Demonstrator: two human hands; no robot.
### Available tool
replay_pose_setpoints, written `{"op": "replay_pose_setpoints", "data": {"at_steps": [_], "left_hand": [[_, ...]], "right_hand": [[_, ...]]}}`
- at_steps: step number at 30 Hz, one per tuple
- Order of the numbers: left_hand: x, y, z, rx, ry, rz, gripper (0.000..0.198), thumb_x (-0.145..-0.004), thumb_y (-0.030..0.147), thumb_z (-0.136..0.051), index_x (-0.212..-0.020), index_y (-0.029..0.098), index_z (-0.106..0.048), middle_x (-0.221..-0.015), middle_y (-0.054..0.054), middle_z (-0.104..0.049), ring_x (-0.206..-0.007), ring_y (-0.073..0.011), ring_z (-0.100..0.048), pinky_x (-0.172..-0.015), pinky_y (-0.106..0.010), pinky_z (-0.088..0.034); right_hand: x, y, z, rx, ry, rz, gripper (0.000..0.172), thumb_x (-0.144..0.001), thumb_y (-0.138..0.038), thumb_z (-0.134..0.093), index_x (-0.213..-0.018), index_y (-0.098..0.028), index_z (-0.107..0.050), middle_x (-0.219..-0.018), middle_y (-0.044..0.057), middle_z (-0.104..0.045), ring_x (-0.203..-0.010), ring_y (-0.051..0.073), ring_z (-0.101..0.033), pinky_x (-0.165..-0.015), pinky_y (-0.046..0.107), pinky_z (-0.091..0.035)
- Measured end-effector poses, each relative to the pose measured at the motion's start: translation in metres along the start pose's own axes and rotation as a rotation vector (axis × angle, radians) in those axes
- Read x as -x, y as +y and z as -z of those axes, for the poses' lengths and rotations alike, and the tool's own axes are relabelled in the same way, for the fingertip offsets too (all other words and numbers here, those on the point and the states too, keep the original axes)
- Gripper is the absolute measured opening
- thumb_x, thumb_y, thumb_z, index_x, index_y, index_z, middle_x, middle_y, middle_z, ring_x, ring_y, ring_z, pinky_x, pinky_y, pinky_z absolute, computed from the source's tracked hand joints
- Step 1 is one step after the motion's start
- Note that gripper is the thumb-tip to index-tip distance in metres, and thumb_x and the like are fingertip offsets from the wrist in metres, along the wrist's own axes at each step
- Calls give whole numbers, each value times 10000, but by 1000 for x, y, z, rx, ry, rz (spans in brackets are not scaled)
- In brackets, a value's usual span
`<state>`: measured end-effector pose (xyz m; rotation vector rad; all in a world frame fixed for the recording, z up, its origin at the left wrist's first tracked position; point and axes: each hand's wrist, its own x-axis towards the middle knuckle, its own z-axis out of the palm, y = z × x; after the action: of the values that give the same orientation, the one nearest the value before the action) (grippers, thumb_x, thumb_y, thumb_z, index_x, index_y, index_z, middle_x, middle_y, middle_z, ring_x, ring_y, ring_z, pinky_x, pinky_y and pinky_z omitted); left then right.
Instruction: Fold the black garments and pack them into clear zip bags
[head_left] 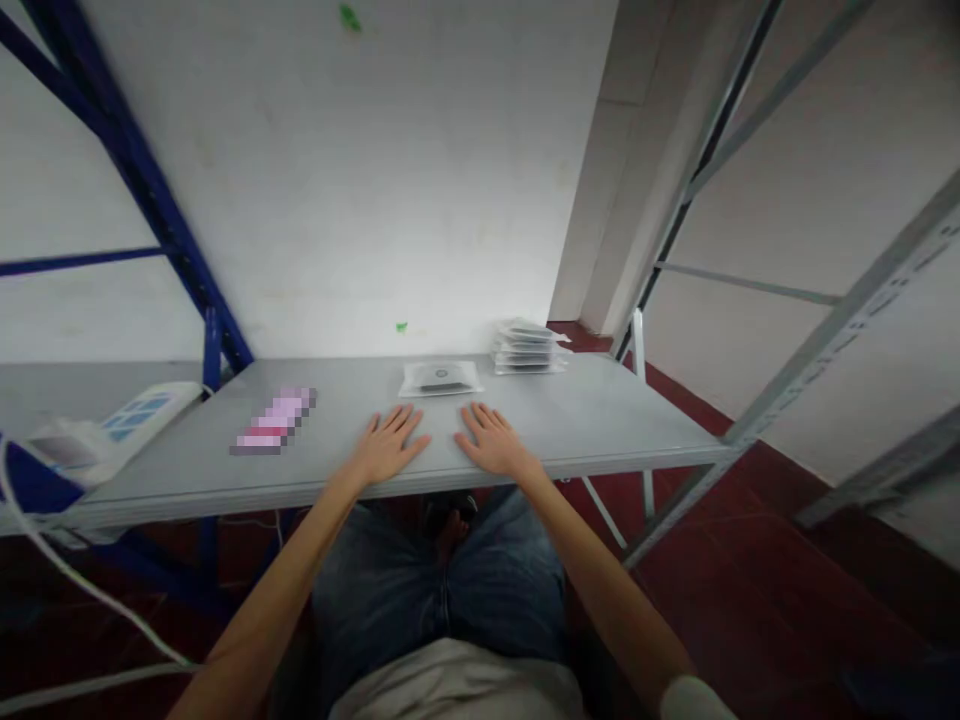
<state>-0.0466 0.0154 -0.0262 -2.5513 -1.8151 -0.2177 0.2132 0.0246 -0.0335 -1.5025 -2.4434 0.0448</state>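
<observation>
My left hand (389,443) lies flat on the grey shelf top (600,420), palm down, fingers spread. To its right, my right hand (492,440) rests the same way near the front edge, and neither holds anything. Just beyond my fingertips is a flat white packet (441,378) with a dark round mark and a dark strip on it; both hands are apart from it. Behind my right hand, at the back, stands a stack of similar flat packets (528,347). What the packets contain cannot be made out.
A pixelated pink phone-like object (277,420) lies left of my hands. Farther left sits a white device with blue panels (146,420), and a white cable (90,580) hangs in front. Blue posts (161,200) and grey metal posts (847,310) frame the shelf; a white wall (360,180) stands behind.
</observation>
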Motion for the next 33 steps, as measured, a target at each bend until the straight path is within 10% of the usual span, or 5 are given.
{"op": "replay_pose_setpoints", "data": {"at_steps": [33], "left_hand": [[0,-1,-3,11,27,-5,730,-1041,653,-260,-1639,243,-339,-1717,-83,-272,-1605,-283,-219,-1289,-554,-173]], "right_hand": [[-1,0,3,-30,1,-28,677,-1074,-560,-343,-1622,-166,-389,-1698,139,-320,-1581,301,-275,-1278,479,-217]]}}
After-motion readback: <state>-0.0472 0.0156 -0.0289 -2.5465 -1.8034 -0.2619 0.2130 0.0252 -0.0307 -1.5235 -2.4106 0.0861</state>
